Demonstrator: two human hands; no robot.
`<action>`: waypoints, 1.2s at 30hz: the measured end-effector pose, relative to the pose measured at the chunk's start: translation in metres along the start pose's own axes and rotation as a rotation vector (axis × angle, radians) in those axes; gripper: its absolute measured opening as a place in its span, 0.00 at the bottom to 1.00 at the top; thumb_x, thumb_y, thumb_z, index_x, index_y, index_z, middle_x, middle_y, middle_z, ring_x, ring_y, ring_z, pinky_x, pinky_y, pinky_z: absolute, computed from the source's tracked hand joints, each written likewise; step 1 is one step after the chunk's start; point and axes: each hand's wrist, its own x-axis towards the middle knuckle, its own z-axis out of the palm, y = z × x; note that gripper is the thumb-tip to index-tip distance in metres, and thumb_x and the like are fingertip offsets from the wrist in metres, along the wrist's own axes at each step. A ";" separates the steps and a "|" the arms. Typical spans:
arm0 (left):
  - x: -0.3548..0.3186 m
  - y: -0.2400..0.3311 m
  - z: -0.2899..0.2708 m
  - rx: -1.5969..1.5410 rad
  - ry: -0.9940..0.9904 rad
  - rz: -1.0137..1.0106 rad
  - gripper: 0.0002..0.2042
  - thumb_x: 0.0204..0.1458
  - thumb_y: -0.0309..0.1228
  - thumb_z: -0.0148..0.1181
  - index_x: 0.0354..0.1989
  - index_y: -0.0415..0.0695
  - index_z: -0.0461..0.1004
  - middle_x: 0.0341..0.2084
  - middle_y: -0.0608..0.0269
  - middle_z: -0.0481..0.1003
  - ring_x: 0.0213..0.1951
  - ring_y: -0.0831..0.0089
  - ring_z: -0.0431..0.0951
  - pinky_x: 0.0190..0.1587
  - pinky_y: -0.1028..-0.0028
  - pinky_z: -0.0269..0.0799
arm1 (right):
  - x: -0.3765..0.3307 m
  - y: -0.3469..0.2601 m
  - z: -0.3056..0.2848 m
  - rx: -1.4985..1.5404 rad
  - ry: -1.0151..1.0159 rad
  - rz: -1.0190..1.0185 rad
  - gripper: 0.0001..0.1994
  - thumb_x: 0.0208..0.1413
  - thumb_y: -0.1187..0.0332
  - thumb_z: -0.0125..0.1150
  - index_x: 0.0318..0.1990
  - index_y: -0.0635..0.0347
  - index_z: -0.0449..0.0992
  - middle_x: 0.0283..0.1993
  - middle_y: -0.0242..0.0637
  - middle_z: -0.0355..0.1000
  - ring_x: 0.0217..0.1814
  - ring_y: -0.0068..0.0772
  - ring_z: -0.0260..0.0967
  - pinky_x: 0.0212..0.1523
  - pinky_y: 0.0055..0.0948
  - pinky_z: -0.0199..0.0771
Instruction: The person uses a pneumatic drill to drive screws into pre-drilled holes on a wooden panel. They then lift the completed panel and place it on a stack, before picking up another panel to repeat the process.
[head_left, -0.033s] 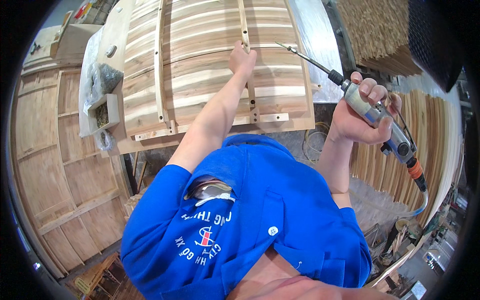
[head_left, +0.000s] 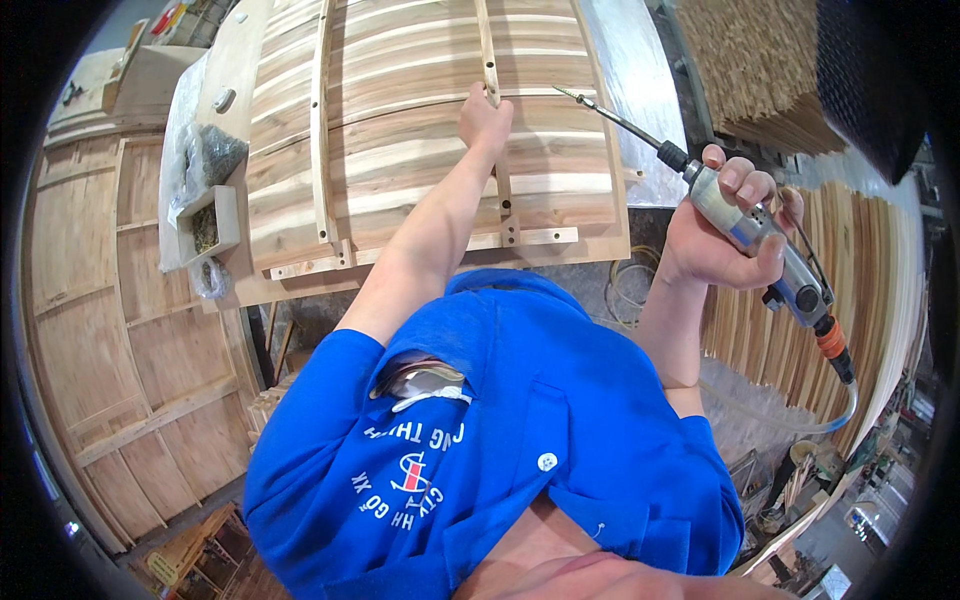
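Note:
My left hand (head_left: 485,120) is closed around a narrow wooden batten (head_left: 503,185), its fingers and thumb on either side near a dark screw hole. Whether a small piece is also pinched there, I cannot tell. The batten lies across a striped wooden panel (head_left: 420,160). Raised to the right of the panel, my right hand (head_left: 725,225) grips an air screwdriver (head_left: 740,215) with a grey body, its fingers wrapped round it. The tool's long bit (head_left: 610,117) points up and left, above the panel's right edge and apart from the batten.
A second batten (head_left: 319,130) runs along the panel's left part. An open box (head_left: 212,230) of small screws stands left of it, beside a plastic bag (head_left: 215,155). A clear air hose (head_left: 800,428) trails from the tool. Stacked boards (head_left: 800,300) stand at right.

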 end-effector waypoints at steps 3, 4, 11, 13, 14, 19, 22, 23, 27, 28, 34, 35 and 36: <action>0.004 -0.008 0.001 -0.037 0.044 -0.009 0.19 0.39 0.35 0.56 0.42 0.47 0.67 0.34 0.53 0.75 0.39 0.54 0.75 0.41 0.60 0.69 | 0.002 0.001 0.000 -0.010 -0.002 0.016 0.18 0.47 0.55 0.50 0.46 0.47 0.63 0.29 0.34 0.68 0.34 0.34 0.68 0.42 0.45 0.66; 0.005 -0.011 0.001 -0.056 0.040 -0.013 0.18 0.39 0.34 0.56 0.42 0.47 0.67 0.34 0.53 0.75 0.39 0.54 0.75 0.41 0.60 0.69 | 0.002 0.001 0.000 -0.014 -0.007 0.017 0.19 0.47 0.55 0.50 0.46 0.47 0.63 0.29 0.34 0.68 0.33 0.34 0.68 0.41 0.45 0.66; 0.001 -0.011 -0.001 -0.116 0.056 0.021 0.18 0.38 0.34 0.57 0.41 0.46 0.67 0.32 0.52 0.74 0.38 0.54 0.75 0.40 0.60 0.69 | -0.010 0.008 0.010 -0.061 -0.056 0.106 0.21 0.46 0.57 0.52 0.47 0.55 0.60 0.25 0.38 0.66 0.29 0.34 0.65 0.36 0.43 0.68; 0.003 -0.008 0.000 -0.085 0.045 0.029 0.17 0.39 0.33 0.56 0.41 0.46 0.67 0.32 0.52 0.74 0.38 0.54 0.74 0.40 0.60 0.69 | -0.015 0.012 0.014 -0.089 -0.072 0.149 0.22 0.45 0.58 0.53 0.47 0.56 0.59 0.24 0.39 0.65 0.28 0.34 0.65 0.34 0.42 0.68; 0.001 -0.007 0.001 -0.063 0.041 0.036 0.17 0.39 0.33 0.56 0.40 0.46 0.67 0.32 0.52 0.74 0.37 0.54 0.74 0.40 0.60 0.69 | -0.019 0.013 0.016 -0.089 -0.067 0.170 0.24 0.45 0.59 0.54 0.49 0.60 0.58 0.24 0.41 0.64 0.28 0.34 0.65 0.33 0.40 0.69; -0.001 -0.002 0.000 -0.047 0.025 0.061 0.14 0.40 0.32 0.55 0.37 0.45 0.66 0.32 0.52 0.74 0.37 0.54 0.74 0.39 0.59 0.68 | -0.032 0.021 0.023 -0.091 -0.090 0.294 0.24 0.46 0.61 0.55 0.49 0.62 0.58 0.24 0.42 0.64 0.28 0.34 0.64 0.34 0.39 0.69; 0.000 -0.003 -0.002 -0.026 -0.007 0.064 0.16 0.41 0.32 0.55 0.40 0.45 0.64 0.34 0.52 0.74 0.38 0.54 0.74 0.40 0.58 0.69 | -0.039 0.026 0.026 -0.105 -0.101 0.348 0.24 0.46 0.62 0.57 0.48 0.63 0.58 0.24 0.42 0.65 0.28 0.33 0.65 0.34 0.39 0.70; 0.000 -0.004 -0.002 -0.009 -0.010 0.068 0.17 0.41 0.32 0.54 0.43 0.46 0.64 0.35 0.52 0.73 0.39 0.54 0.74 0.40 0.59 0.69 | -0.042 0.027 0.027 -0.109 -0.099 0.368 0.24 0.46 0.62 0.57 0.48 0.63 0.58 0.24 0.42 0.65 0.28 0.33 0.65 0.35 0.39 0.70; 0.004 -0.004 -0.005 0.057 -0.067 0.152 0.27 0.43 0.32 0.53 0.55 0.48 0.58 0.37 0.51 0.73 0.40 0.55 0.74 0.42 0.59 0.70 | -0.053 0.033 0.026 -0.159 -0.124 0.419 0.22 0.47 0.61 0.52 0.49 0.61 0.60 0.25 0.41 0.65 0.29 0.34 0.64 0.37 0.41 0.68; 0.004 -0.003 -0.006 0.100 -0.111 0.167 0.31 0.43 0.32 0.52 0.60 0.48 0.54 0.38 0.50 0.73 0.42 0.56 0.74 0.43 0.60 0.70 | -0.055 0.034 0.028 -0.170 -0.136 0.427 0.22 0.47 0.61 0.52 0.49 0.61 0.59 0.25 0.41 0.65 0.29 0.34 0.64 0.37 0.41 0.68; 0.004 -0.002 -0.004 0.115 -0.077 0.054 0.31 0.42 0.33 0.53 0.59 0.48 0.56 0.38 0.54 0.73 0.41 0.58 0.74 0.43 0.61 0.71 | -0.067 0.040 0.035 -0.205 -0.156 0.542 0.21 0.46 0.66 0.57 0.47 0.62 0.59 0.25 0.39 0.66 0.29 0.33 0.66 0.37 0.40 0.68; 0.005 -0.004 -0.002 0.115 -0.063 0.078 0.31 0.42 0.33 0.53 0.59 0.48 0.57 0.38 0.55 0.73 0.41 0.58 0.74 0.43 0.61 0.71 | -0.068 0.041 0.037 -0.225 -0.166 0.558 0.21 0.46 0.66 0.57 0.47 0.62 0.59 0.25 0.39 0.66 0.29 0.33 0.66 0.37 0.40 0.68; 0.005 -0.006 -0.001 0.115 -0.047 0.101 0.31 0.42 0.33 0.53 0.59 0.48 0.57 0.38 0.56 0.73 0.41 0.58 0.74 0.42 0.61 0.71 | -0.070 0.043 0.037 -0.244 -0.176 0.575 0.21 0.45 0.67 0.56 0.47 0.62 0.59 0.24 0.39 0.66 0.29 0.33 0.66 0.37 0.39 0.68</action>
